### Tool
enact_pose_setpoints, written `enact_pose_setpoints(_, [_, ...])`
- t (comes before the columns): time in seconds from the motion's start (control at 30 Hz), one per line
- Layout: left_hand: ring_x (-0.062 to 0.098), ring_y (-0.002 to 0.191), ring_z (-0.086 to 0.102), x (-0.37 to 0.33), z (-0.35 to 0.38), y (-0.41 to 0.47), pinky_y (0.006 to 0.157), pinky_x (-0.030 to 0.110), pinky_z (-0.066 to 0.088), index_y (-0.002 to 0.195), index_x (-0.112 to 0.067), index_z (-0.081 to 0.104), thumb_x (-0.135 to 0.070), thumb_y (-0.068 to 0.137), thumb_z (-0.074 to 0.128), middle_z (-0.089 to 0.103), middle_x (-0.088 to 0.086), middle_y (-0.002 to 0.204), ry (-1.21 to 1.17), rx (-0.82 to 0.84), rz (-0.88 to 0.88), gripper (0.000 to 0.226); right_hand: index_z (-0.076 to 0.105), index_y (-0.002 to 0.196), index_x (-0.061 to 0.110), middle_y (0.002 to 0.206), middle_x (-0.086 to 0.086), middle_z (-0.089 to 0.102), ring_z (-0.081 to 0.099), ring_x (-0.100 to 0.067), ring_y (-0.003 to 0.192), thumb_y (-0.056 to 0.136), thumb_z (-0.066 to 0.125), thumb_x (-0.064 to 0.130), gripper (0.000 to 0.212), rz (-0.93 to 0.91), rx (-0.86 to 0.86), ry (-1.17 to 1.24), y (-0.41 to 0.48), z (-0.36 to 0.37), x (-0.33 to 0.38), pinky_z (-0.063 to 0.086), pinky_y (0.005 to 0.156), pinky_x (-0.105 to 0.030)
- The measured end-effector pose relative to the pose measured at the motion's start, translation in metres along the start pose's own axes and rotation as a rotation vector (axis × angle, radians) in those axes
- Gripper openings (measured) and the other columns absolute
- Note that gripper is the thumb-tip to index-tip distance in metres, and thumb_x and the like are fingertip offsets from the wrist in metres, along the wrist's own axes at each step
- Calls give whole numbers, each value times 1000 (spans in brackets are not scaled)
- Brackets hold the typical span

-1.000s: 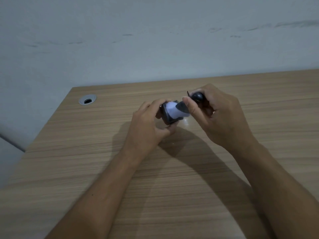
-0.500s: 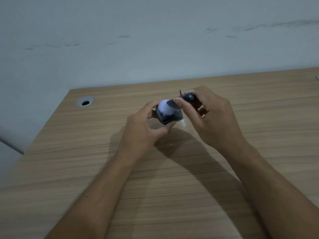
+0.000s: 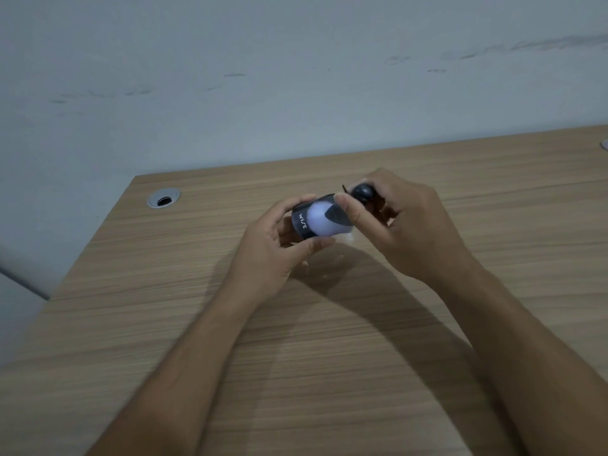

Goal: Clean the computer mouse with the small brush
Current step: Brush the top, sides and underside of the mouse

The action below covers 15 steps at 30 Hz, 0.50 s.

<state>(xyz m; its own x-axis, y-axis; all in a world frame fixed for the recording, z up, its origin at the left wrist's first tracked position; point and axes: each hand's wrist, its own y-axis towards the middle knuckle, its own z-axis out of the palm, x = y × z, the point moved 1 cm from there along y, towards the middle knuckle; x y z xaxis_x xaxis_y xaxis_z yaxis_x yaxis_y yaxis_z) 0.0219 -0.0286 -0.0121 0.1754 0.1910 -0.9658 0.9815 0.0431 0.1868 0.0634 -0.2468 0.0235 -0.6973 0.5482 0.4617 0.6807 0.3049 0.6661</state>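
Above the wooden desk (image 3: pixel 329 357), my left hand (image 3: pixel 269 248) grips a computer mouse (image 3: pixel 314 223). It is dark with a pale white top and white lettering on its side. In my right hand (image 3: pixel 408 225) is a small brush (image 3: pixel 362 191) with a round black handle. Its dark bristle tip rests on the mouse's white top, next to my right thumb. Both hands hover just over the middle of the desk, and fingers hide most of the brush.
A round metal cable grommet (image 3: pixel 163 199) sits in the desk's far left corner, and a second one (image 3: pixel 604 144) shows at the right edge. Small pale specks (image 3: pixel 348 238) lie on the wood under the mouse. A pale wall stands behind the desk.
The mouse has turned in my left hand, so its lettered side now shows. The brush tip has stayed on the white top, shifting slightly across it.
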Motion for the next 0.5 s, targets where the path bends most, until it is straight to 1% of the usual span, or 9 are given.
enact_pose_setpoints(0.07, [11, 114, 83, -2, 0, -2, 86, 36, 68, 148, -31, 69, -13, 87, 96, 84, -5, 132, 84, 13, 22, 69, 74, 102, 8, 88, -1, 70, 58, -13, 71, 106, 70, 32, 25, 48, -37, -60, 2, -2, -10, 40, 66, -14])
enact_pose_setpoints(0.17, [1, 104, 81, -5, 6, -6, 83, 28, 68, 152, -33, 66, -15, 90, 95, 84, -8, 128, 253, 15, 92, 71, 75, 105, 8, 91, 0, 70, 56, -8, 75, 106, 69, 34, 27, 101, -101, -52, 2, -1, -10, 41, 69, -9])
enact_pose_setpoints(0.2, [0, 105, 80, -5, 9, -6, 85, 27, 67, 153, -32, 65, -13, 90, 94, 84, -8, 128, 316, 9, 109, 72, 76, 106, 9, 92, 2, 70, 58, -8, 75, 107, 69, 35, 28, 88, -91, -22, 1, 0, -5, 43, 69, -9])
enact_pose_setpoints(0.27, [3, 112, 80, -3, 11, -4, 95, 33, 68, 150, -28, 67, -18, 91, 93, 84, -8, 128, 422, 3, 123, 66, 76, 106, 10, 90, 5, 70, 62, -11, 73, 107, 68, 36, 28, 32, -45, 55, -1, 3, 6, 47, 68, -16])
enact_pose_setpoints(0.3, [4, 113, 80, -2, 11, -4, 97, 36, 68, 147, -25, 69, -19, 91, 93, 84, -8, 126, 444, 6, 121, 61, 76, 103, 10, 87, 5, 69, 63, -12, 72, 107, 68, 36, 27, 10, -30, 81, -1, 3, 9, 47, 66, -18])
enact_pose_setpoints(0.33, [5, 113, 81, -2, 12, -4, 96, 35, 68, 145, -25, 70, -18, 91, 92, 84, -8, 124, 444, 17, 118, 60, 75, 101, 10, 84, 4, 68, 62, -13, 70, 107, 67, 36, 28, 8, -29, 79, -1, 3, 9, 45, 64, -19])
enact_pose_setpoints(0.4, [6, 106, 81, -1, 11, -5, 89, 31, 67, 154, -28, 66, -8, 90, 90, 85, -5, 125, 412, 29, 127, 71, 72, 98, 8, 79, 1, 67, 58, -16, 66, 107, 68, 36, 29, 67, -69, 30, 1, 2, 1, 41, 61, -18])
enact_pose_setpoints(0.43, [6, 102, 81, -1, 11, -5, 88, 31, 67, 159, -31, 62, -5, 90, 88, 84, -5, 127, 396, 31, 135, 78, 71, 97, 8, 78, 1, 66, 55, -16, 65, 107, 68, 36, 30, 108, -97, 1, 2, 1, -4, 39, 61, -15])
enact_pose_setpoints(0.5, [5, 105, 82, 2, 11, -5, 91, 32, 68, 163, -36, 58, -5, 91, 88, 83, -5, 131, 373, 28, 144, 84, 72, 99, 8, 80, 2, 65, 51, -10, 65, 107, 68, 37, 30, 160, -126, -26, 2, 2, -8, 38, 62, -10])
